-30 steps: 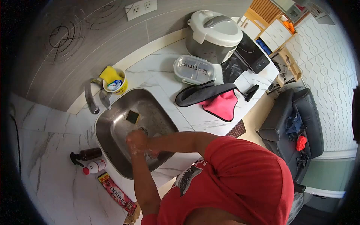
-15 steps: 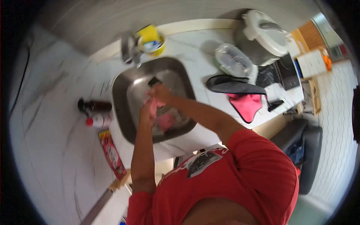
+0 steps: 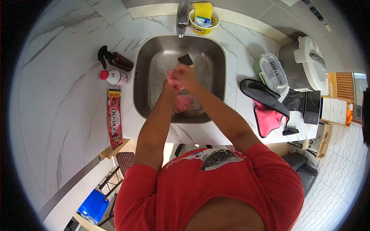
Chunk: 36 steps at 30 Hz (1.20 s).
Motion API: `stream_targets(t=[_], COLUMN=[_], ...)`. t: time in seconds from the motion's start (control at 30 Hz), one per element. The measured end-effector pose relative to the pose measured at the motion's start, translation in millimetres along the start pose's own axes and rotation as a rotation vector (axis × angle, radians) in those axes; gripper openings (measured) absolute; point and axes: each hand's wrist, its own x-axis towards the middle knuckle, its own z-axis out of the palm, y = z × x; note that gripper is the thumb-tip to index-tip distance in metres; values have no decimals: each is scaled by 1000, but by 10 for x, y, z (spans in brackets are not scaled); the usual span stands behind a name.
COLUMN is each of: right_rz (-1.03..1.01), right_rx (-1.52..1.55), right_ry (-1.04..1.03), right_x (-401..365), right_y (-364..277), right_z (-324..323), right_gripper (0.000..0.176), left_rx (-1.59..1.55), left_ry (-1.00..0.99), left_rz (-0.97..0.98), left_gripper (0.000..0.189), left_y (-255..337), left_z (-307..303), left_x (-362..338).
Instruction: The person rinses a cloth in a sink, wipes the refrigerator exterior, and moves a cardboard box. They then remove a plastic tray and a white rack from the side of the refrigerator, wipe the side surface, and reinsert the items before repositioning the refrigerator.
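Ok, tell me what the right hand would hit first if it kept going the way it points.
The right hand would first meet the pink cloth it grips, then likely the sink wall at far left, though depth is unclear.

Faucet (image 3: 182, 17) top cut by upper edge, pink cloth (image 3: 184, 103) partly under right hand (image 3: 187, 75), left hand (image 3: 169, 85) grip hidden

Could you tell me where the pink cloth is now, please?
In the head view, upper centre, the pink cloth is over the sink, gripped by the left hand and right hand, near the dark sponge.
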Motion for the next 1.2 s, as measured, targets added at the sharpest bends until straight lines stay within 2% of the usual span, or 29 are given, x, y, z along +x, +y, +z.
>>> stream_targets(t=[0.07,0.1,0.17,0.2,0.27,0.3,0.37,0.4,0.47,0.5,0.53,0.57,0.6,0.63,0.7,0.73,0.77,0.8,0.83,0.9,0.93,0.97,1.0,1.03,1.07,1.1,1.13,1.17,1.2], right_rz=[-267,-270,-596,-599,-110,-104,329,334,266,268,219,167,98,96,-551,-553,-483,-414,-420,-196,-202,-388,-579,-585,-675,-759,-759,-523,-287], right_rx=[-638,-638,-618,-615,220,218,496,490,-31,-34,195,424,639,634,-725,-727,-637,-545,-550,-561,-563,-686,-806,-811,-788,-756,-756,-666,-572], right_ry=[26,18,370,354,90,65,13,0,-75,-78,-8,65,4,4,-45,-44,-158,-273,-273,151,152,287,424,423,247,68,69,124,177], right_x=[-29,31,250,392,614,527,213,200,167,140,122,114,154,155,149,169,206,262,346,456,444,395,355,318,253,223,251,355,450], right_y=[8,10,100,225,500,356,-73,-52,67,27,-84,-198,-288,-228,-89,-114,-159,-198,-197,-210,-236,-236,-262,-247,-217,-184,-160,-126,-95], right_z=[194,180,80,-48,-330,-318,-269,-384,-592,-583,-555,-529,-366,-255,-102,-91,-84,-82,-98,-86,-44,24,99,155,210,227,180,81,-26], right_gripper=[20,20,12,12,20,20,28,28,37,37,36,36,30,30,28,28,26,24,24,24,24,15,14,14,16,19,19,23,27], left_rx=[3,6,127,127,416,414,376,373,335,313,311,247,182,179,42,-34,-34,147,329,278,241,196,117,-17,-811,-1322,-1563,-2128,-3061], left_ry=[393,393,794,797,840,849,837,841,836,831,828,928,1024,1020,-37,142,138,40,-60,137,194,204,157,92,-285,-613,-789,-712,-836], left_rz=[206,215,172,188,175,200,210,225,309,350,354,323,291,292,209,118,116,278,441,388,379,378,405,470,731,797,807,745,761], left_gripper=[30,30,28,28,29,29,32,32,35,37,37,38,39,39,34,28,28,26,24,21,20,18,17,15,14,13,12,12,12], left_y=[-139,-161,-99,-61,34,114,283,348,482,505,477,396,310,213,-7,11,-27,-94,-168,-281,-298,-291,-283,-303,-503,-575,-617,-342,-62], left_z=[-195,-43,560,757,991,987,953,945,925,921,851,758,599,396,-457,-1939,-1722,-1190,-805,-601,-557,-518,-530,-518,-478,-392,-300,74,458], left_x=[121,219,454,540,578,562,564,532,429,411,420,427,442,456,456,290,373,529,658,715,741,764,799,841,1022,1113,1171,974,774])
